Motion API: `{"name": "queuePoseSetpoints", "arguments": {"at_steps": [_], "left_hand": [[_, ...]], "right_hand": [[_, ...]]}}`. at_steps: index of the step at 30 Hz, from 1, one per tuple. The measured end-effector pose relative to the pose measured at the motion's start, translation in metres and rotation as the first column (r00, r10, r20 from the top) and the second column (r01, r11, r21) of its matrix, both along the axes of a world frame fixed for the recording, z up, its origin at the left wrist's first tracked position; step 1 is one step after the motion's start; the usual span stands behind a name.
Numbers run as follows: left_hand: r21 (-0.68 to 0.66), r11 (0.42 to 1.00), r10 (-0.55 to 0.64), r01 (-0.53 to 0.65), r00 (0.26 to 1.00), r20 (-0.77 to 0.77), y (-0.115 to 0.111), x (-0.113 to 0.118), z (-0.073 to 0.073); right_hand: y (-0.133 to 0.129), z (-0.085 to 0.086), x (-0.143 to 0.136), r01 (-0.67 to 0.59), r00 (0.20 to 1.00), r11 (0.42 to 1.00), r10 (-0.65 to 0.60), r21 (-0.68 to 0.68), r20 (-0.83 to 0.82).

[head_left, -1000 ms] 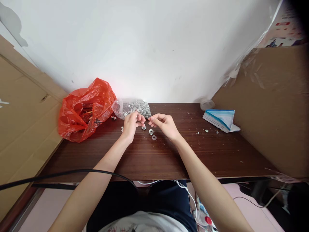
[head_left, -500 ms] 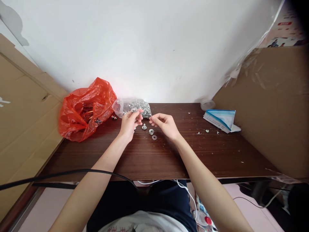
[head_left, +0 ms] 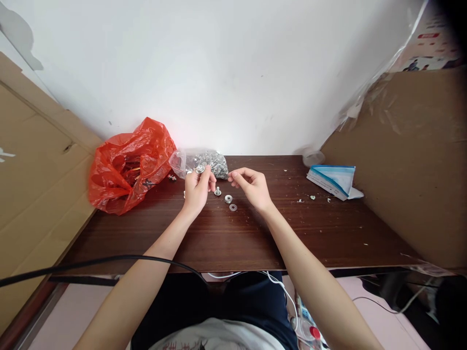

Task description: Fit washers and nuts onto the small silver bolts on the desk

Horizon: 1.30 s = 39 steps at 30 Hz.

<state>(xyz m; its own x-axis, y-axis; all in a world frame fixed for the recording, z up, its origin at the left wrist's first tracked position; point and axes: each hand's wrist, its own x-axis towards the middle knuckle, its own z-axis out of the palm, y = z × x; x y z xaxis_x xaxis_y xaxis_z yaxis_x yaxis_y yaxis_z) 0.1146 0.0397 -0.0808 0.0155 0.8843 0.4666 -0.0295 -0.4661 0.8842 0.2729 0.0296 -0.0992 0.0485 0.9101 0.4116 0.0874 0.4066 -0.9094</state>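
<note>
My left hand point(head_left: 197, 188) is closed on a small round metal piece point(head_left: 200, 168), which shows at its fingertips in front of a clear bag of metal parts point(head_left: 213, 163). To its right, my right hand point(head_left: 252, 187) has thumb and fingers pinched together; whatever is between them is too small to make out. On the brown tabletop point(head_left: 219, 243), between and below the hands, are an upright bolt point(head_left: 218, 191), a thick metal ring point(head_left: 228, 199) and a flat washer point(head_left: 233, 207).
A red plastic bag point(head_left: 131, 167) lies at the left. A blue and white packet point(head_left: 332, 181) and a clear round container point(head_left: 313, 157) are on the right. Cardboard stands on both sides, and a black cable point(head_left: 109, 259) crosses above the left forearm.
My left hand has turned a little and shifted slightly left with the metal piece. My right hand has moved slightly to the right, widening the gap between the hands.
</note>
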Motion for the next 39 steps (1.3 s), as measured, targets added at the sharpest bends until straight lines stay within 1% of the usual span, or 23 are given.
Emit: {"name": "queuePoseSetpoints", "arguments": {"at_steps": [3,6,8,10,11,13,15,17,20,23,27,29,31,33,36,39], "left_hand": [[-0.006,0.999,-0.036,0.036,0.999,-0.012,-0.001,0.001,0.0],[-0.002,0.998,-0.058,0.058,0.997,-0.057,-0.001,0.001,-0.003],[0.022,0.998,-0.06,0.064,0.989,-0.132,-0.001,0.001,-0.007],[0.066,0.995,-0.053,0.072,0.965,-0.257,-0.001,-0.001,-0.011],[0.091,0.993,-0.046,0.081,0.94,-0.338,-0.001,-0.002,-0.013],[0.127,0.987,-0.023,0.1,0.866,-0.5,-0.001,-0.003,-0.015],[0.145,0.983,0.002,0.111,0.786,-0.618,-0.001,-0.004,-0.016],[0.162,0.979,0.02,0.124,0.734,-0.679,-0.001,-0.004,-0.016],[0.178,0.974,0.029,0.141,0.7,-0.714,-0.001,-0.004,-0.014],[0.161,0.98,0.049,0.116,0.646,-0.762,-0.002,-0.003,-0.012],[0.148,0.989,0.114,0.029,0.497,-0.86,-0.003,-0.002,-0.012],[0.185,0.983,0.165,0.001,0.45,-0.878,-0.003,-0.002,-0.013],[0.225,0.974,0.203,-0.005,0.451,-0.869,-0.001,-0.002,-0.015],[0.253,0.967,0.226,-0.012,0.488,-0.843,0.001,-0.003,-0.016],[0.289,0.957,0.257,-0.037,0.577,-0.776,0.004,-0.003,-0.016],[0.314,0.948,0.268,-0.056,0.676,-0.687,0.005,-0.003,-0.015]], "right_hand": [[0.0,0.002,0.0,0.015,0.998,1.0,-0.016,-0.016,-0.06],[0.0,0.003,0.0,0.043,0.996,0.999,-0.044,-0.018,-0.08],[-0.001,0.003,0.0,0.054,0.995,0.998,-0.055,-0.014,-0.086],[-0.001,0.003,0.0,0.052,0.994,0.999,-0.053,-0.006,-0.092],[-0.001,0.004,0.0,0.043,0.994,0.999,-0.043,-0.003,-0.1],[-0.002,0.005,0.0,-0.002,0.993,1.0,0.002,0.005,-0.121],[-0.004,0.006,0.0,-0.078,0.988,0.997,0.08,0.018,-0.135],[-0.007,0.008,-0.001,-0.168,0.977,0.985,0.173,0.046,-0.127],[-0.009,0.009,-0.002,-0.245,0.965,0.965,0.253,0.094,-0.074],[-0.007,0.006,-0.003,-0.251,0.968,0.962,0.252,0.11,-0.002],[-0.003,-0.002,-0.004,-0.195,0.977,0.97,0.179,0.144,0.117],[-0.001,-0.004,-0.004,-0.156,0.977,0.974,0.128,0.166,0.169],[-0.001,-0.005,-0.005,-0.133,0.973,0.975,0.095,0.179,0.208],[-0.001,-0.005,-0.005,-0.119,0.972,0.977,0.078,0.179,0.224],[0.0,-0.006,-0.005,-0.104,0.983,0.984,0.079,0.142,0.168],[0.003,-0.008,-0.005,-0.106,0.994,0.992,0.103,0.073,0.044]]}}
